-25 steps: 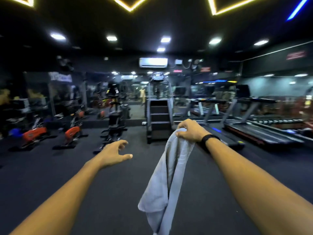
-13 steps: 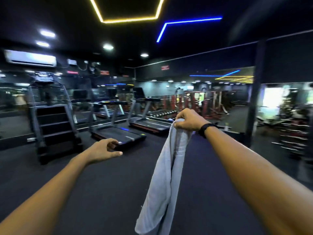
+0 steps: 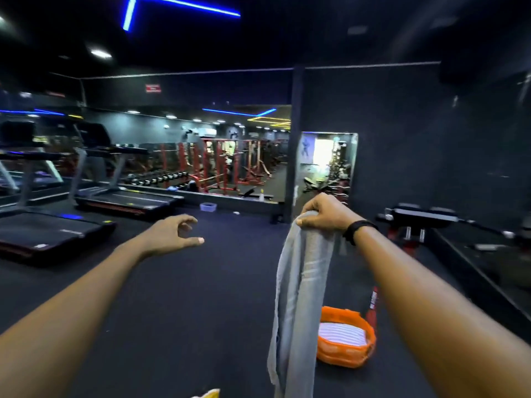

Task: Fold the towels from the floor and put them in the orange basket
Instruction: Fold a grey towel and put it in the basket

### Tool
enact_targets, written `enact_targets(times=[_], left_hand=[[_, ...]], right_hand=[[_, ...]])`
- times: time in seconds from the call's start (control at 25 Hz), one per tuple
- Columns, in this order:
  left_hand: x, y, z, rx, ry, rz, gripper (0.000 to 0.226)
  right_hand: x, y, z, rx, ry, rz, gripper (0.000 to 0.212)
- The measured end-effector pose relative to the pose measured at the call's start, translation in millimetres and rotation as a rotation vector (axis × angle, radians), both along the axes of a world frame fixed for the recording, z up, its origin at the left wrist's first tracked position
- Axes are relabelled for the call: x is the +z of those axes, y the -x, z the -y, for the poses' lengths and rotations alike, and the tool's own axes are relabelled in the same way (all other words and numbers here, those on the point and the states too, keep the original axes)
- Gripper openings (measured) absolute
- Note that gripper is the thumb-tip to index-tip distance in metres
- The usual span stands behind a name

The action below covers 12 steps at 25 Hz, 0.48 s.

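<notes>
At the bottom edge, a small yellow scrap [image 3: 209,393] pokes into view on the dark floor [image 3: 178,311]; what it is cannot be told. Both bare arms reach forward. The right hand [image 3: 327,215] is closed in a fist around the top end of a grey towel [image 3: 298,297], gripping it at chest height. The towel hangs straight down in a long bunched strip, plain pale grey with a faint woven band across it partway down, and its lower end runs out of the frame. A black band [image 3: 357,228] sits on the right wrist. The left hand [image 3: 175,232] is empty and half open, fingers curled, thumb and forefinger near each other, held well apart from the towel.

On the floor just right of the hanging towel stands the orange basket [image 3: 349,353], soft-walled and oval. Inside it lies a folded cloth [image 3: 340,334] with thin white and purple stripes. Behind the basket a red object [image 3: 372,304] stands with white writing on it, too blurred to read.

Farther off to the left are two treadmills [image 3: 57,225]; a small white label on the nearer deck cannot be read. A weight bench [image 3: 422,218] stands to the right. Against the far mirrored wall sits a small pale tub [image 3: 208,207], with red racks [image 3: 224,165] and a row of dumbbells [image 3: 158,179] beyond. A red sign [image 3: 153,88] high on the wall bears writing that is illegible. A blue light strip [image 3: 184,5] runs across the ceiling.
</notes>
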State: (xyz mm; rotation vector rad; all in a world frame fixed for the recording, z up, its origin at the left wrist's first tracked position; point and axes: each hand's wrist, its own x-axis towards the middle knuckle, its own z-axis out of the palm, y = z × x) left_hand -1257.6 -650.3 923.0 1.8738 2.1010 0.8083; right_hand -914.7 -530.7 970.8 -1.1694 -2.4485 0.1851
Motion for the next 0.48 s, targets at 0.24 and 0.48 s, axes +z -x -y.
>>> enact_targets(times=[0.24, 0.48], left_hand=[[-6.3, -141.7, -114.0, -0.196, 0.021, -0.002, 0.059], [-24.0, -249.5, -224.9, -0.360, 0.039, 0.011, 0.055]], right_hand=[[-8.3, -157.9, -48.4, -0.190, -0.003, 0.001, 0.015], [-19.3, -271.1, -99.4, -0.342, -0.007, -0.027, 0.013]])
